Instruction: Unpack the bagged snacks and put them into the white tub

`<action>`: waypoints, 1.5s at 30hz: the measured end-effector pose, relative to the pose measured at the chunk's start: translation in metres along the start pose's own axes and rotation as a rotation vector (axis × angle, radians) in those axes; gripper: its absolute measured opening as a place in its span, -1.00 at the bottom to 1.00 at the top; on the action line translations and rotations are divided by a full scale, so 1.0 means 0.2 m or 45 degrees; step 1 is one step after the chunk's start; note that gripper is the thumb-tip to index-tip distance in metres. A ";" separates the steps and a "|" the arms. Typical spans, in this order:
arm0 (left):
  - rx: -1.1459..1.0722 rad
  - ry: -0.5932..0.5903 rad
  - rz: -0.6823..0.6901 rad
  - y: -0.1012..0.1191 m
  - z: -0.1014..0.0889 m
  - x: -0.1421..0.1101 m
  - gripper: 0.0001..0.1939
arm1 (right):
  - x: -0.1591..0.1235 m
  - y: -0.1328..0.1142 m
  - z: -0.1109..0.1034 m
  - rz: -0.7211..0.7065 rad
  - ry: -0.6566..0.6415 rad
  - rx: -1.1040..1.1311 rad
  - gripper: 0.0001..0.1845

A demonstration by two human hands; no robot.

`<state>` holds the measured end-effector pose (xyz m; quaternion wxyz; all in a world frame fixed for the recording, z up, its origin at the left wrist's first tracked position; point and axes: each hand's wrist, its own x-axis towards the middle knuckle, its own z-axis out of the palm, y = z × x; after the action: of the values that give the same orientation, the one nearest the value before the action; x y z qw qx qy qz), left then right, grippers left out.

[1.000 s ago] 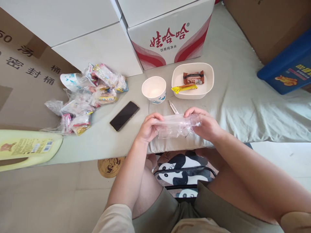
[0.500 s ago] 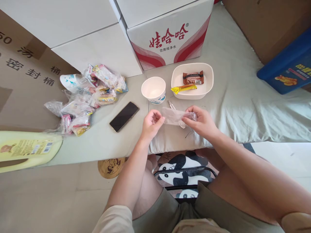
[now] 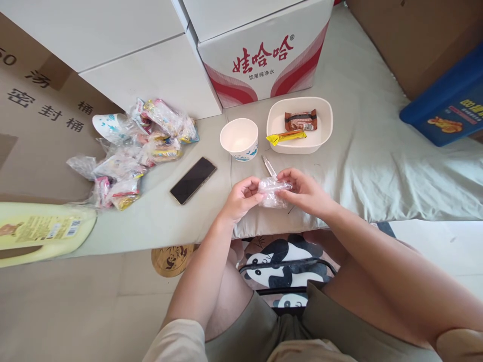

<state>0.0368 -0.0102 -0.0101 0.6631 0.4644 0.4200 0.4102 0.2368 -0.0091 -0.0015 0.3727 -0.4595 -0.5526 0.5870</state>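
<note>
Between my two hands is a crumpled clear plastic bag [image 3: 272, 193], held just above the cloth near the front edge. My left hand [image 3: 243, 198] pinches its left side, fingers closed. With thumb and fingers my right hand [image 3: 304, 191] grips the right side. A slim white pen-like tool [image 3: 269, 165] lies just behind the bag, its lower end hidden. Beyond it stand a white paper bowl [image 3: 239, 140] with blue print and a cream tray [image 3: 324, 125]. In the tray are a brown wrapped snack [image 3: 301, 120] and a yellow wrapped stick [image 3: 286, 137].
A black phone [image 3: 193, 181] lies left of my hands. Farther left is a pile of packaged snacks [image 3: 139, 151], near a yellow jug [image 3: 45, 231]. White boxes [image 3: 151, 75] and a red-and-white carton [image 3: 264, 65] line the back. A blue container [image 3: 445, 105] stands at right.
The plastic bag, stretched flat between my hands before, is now bunched up. My hands have come closer together and slightly lower, and more of the pen-like tool shows.
</note>
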 end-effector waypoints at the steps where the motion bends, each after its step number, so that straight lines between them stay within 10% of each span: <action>1: -0.011 0.007 -0.005 0.00 0.00 0.00 -0.62 | 0.00 0.00 0.00 0.044 -0.037 0.007 -0.61; 15: -0.044 -0.026 -0.027 0.01 -0.01 0.01 -0.71 | 0.04 -0.04 -0.14 -0.032 0.588 0.075 -0.78; 22: -0.049 -0.028 -0.019 0.00 -0.01 0.02 -0.72 | 0.06 -0.04 -0.18 -0.246 0.470 0.075 -0.55; 27: -0.028 0.031 -0.008 0.00 0.00 0.03 -0.73 | 0.02 -0.06 -0.15 -0.062 0.420 -0.020 -0.89; 34: -0.023 0.401 0.223 0.01 -0.06 0.05 -0.75 | 0.02 -0.06 -0.13 -0.005 0.243 -0.622 -0.58; 40: 0.513 1.216 0.847 0.06 -0.24 0.04 -0.81 | 0.03 -0.04 -0.08 0.206 -0.069 -1.337 -0.67; 45: 0.663 1.410 0.829 0.13 -0.43 0.02 -0.90 | 0.03 -0.04 -0.05 0.250 -0.088 -1.488 -0.65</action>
<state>-0.0471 0.0228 -0.0043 0.0612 0.4329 0.6206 0.6509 0.2445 0.0002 0.0066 -0.0166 -0.6181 -0.7510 0.2317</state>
